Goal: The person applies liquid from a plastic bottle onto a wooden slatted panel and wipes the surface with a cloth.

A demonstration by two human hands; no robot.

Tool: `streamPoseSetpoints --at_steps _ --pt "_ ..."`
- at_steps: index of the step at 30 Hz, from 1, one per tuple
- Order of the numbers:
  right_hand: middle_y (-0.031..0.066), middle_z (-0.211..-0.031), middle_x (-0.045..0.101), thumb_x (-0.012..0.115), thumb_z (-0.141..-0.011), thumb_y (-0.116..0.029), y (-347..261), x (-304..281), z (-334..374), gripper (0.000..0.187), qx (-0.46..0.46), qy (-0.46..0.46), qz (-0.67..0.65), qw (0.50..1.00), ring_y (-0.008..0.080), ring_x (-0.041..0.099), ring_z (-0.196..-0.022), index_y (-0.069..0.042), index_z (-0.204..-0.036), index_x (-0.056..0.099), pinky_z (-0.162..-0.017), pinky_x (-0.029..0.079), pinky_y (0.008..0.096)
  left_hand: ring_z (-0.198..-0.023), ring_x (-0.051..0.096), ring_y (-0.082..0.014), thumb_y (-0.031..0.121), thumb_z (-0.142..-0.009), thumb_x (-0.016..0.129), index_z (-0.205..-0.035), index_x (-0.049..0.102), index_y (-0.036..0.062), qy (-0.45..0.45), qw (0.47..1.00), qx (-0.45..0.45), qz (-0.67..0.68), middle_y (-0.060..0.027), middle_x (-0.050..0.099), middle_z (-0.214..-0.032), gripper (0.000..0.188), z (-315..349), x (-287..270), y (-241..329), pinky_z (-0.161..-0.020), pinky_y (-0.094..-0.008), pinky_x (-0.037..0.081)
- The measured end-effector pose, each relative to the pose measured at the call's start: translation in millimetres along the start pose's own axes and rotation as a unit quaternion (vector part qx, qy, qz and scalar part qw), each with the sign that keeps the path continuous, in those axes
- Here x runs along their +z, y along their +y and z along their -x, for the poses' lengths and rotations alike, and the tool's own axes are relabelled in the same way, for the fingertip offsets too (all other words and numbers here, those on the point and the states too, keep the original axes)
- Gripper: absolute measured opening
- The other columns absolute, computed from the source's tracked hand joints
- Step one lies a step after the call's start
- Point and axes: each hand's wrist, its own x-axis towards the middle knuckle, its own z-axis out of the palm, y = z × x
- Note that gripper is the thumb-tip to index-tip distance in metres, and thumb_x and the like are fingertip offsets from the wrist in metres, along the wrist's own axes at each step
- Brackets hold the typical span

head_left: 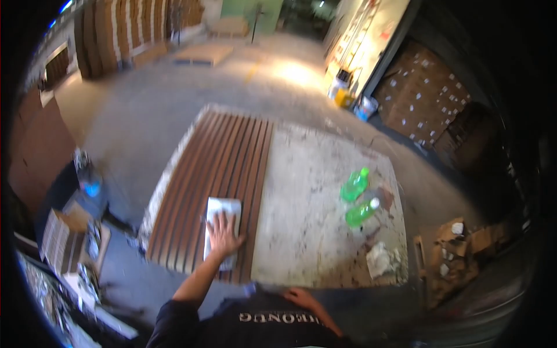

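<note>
A brown slatted panel (pixel 191 174) with dark grooves lies on the left half of a pale, stained work table (pixel 304 197). On the panel's near part rests a white rectangular pad or packet (pixel 223 205); I cannot tell which. My left hand (pixel 223 235) presses flat on it with fingers spread, palm down, not gripping. My right hand (pixel 299 297) is low at the table's front edge, close to my dark shirt. Its fingers are small and blurred, and whether it holds anything does not show.
Two green bottles (pixel 355 184) lie on the table's right side, near a crumpled white cloth (pixel 383 260). Left of the table is an open cardboard box (pixel 64 240); to the right lies torn cardboard (pixel 464 255). Buckets (pixel 365 108) stand by the far wall, and stacked boards (pixel 125 29) at the back left.
</note>
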Motion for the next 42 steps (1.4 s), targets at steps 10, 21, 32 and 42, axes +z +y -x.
streamPoseSetpoints --at_steps 10,21,32,42 --pt "0.0140 -0.112 0.060 0.057 -0.086 -0.026 40.5 129.2 30.7 0.030 -0.042 -0.196 0.206 0.958 0.0306 0.055 -0.107 -0.009 -0.110 0.060 -0.092 0.043 0.0399 -0.141 0.004 -0.0385 0.056 -0.079 0.053 -0.146 0.024 0.0171 0.048 0.992 -0.059 0.098 -0.0141 0.014 -0.153 0.083 48.3 49.8 -9.1 -0.107 -0.0648 0.001" --pt "0.0136 -0.093 0.064 0.055 -0.089 -0.027 1.9 116.0 127.4 0.023 0.078 0.030 -0.005 0.996 0.0312 0.062 -0.089 -0.007 -0.099 0.058 -0.077 0.048 0.0384 -0.141 0.001 -0.0355 0.046 -0.089 0.041 -0.149 0.010 0.0209 -0.035 0.998 -0.058 -0.019 -0.0103 0.002 -0.155 0.072 46.1 46.7 -13.7 -0.107 -0.0637 0.005" --pt "0.0114 -0.091 0.062 0.069 -0.078 -0.013 21.7 -129.6 107.4 0.037 -0.039 0.572 -0.108 0.812 0.0203 0.061 -0.074 -0.003 -0.109 0.053 -0.069 0.050 0.0349 -0.141 0.006 -0.0349 0.032 -0.086 0.043 -0.148 0.010 0.0281 0.023 0.993 -0.080 -0.080 -0.0084 0.009 -0.155 0.071 31.0 68.0 1.4 -0.111 -0.0572 0.008" --pt "0.0236 -0.143 0.025 0.085 -0.062 -0.029 90.0 -217.2 -23.6 0.111 -0.023 0.751 -0.074 0.655 0.0378 0.031 -0.130 0.000 -0.143 0.014 -0.107 0.028 0.0459 -0.140 0.018 -0.0305 0.036 -0.077 0.056 -0.144 0.026 0.0238 0.047 0.991 -0.123 -0.025 -0.0082 0.019 -0.152 0.075 42.1 80.1 -2.2 -0.106 -0.0642 0.011"
